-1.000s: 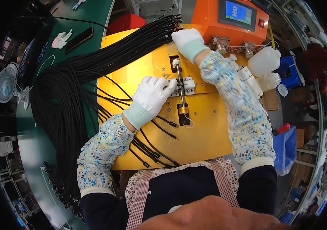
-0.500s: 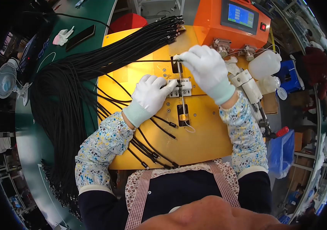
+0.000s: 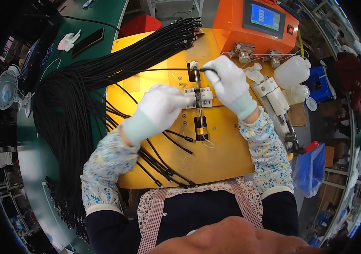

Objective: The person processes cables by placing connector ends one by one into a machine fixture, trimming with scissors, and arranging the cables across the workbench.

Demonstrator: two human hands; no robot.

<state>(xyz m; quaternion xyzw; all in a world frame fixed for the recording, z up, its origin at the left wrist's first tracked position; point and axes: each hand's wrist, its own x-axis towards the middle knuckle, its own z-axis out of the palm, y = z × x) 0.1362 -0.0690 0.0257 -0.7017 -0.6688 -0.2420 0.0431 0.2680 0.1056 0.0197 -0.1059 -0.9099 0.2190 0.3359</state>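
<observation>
My right hand [image 3: 230, 82], in a white glove, is closed on the end of a black cable [image 3: 163, 69] at the top of the metal rod [image 3: 197, 78]. The cable runs left from it across the yellow board. My left hand [image 3: 160, 106], also gloved, is smeared by motion just left of the white clamp blocks [image 3: 206, 97] on the board. Its fingers are too blurred to show whether they hold anything. Below it, several black cables [image 3: 176, 144] lie with their plug ends on the yellow board [image 3: 227, 156].
A thick bundle of black cables [image 3: 79, 80] covers the left side and hangs over the green table [image 3: 32, 144]. An orange machine [image 3: 227, 29] with a screen stands at the back right. White bottles [image 3: 292, 72] and a lever clamp [image 3: 278, 101] sit at the right.
My right hand has moved slightly right and down with the cable end, away from the rod's top. My left hand has drawn back left and down from the clamp blocks.
</observation>
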